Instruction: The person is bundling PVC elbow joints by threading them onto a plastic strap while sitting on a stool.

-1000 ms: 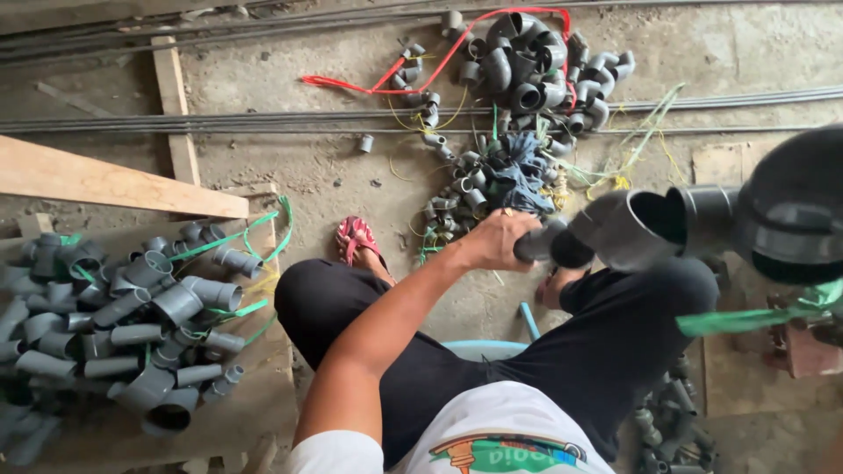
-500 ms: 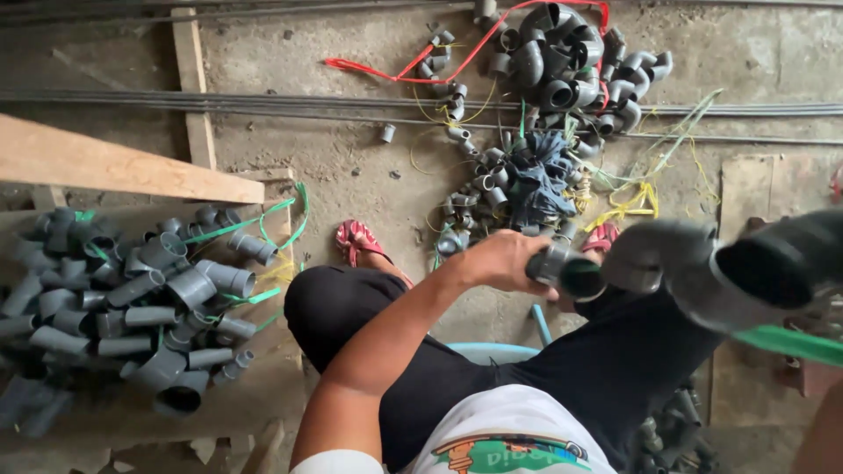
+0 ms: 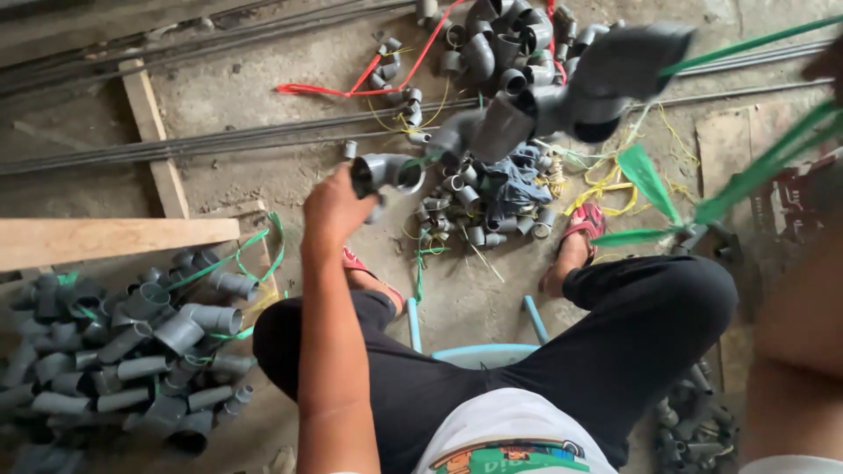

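The left hand (image 3: 338,211) is closed around a grey PVC elbow fitting (image 3: 386,170), held up over the concrete floor (image 3: 263,105). The right hand (image 3: 830,66) sits at the frame edge, its grip unclear, beside taut green strapping (image 3: 755,44) threading a hanging string of grey fittings (image 3: 562,96). A strapped bundle of fittings (image 3: 132,351) lies left of the knee.

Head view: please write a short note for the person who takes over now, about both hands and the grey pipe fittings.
Left hand: grip shut on one grey elbow fitting, held above the floor.
Right hand: at the picture's edge and blurred, so its grip cannot be told. The green strap runs toward it.
Done: a bunch of fittings hangs on that strap.
Left: loose fittings lie on the floor ahead. A strapped pile lies at the person's left.
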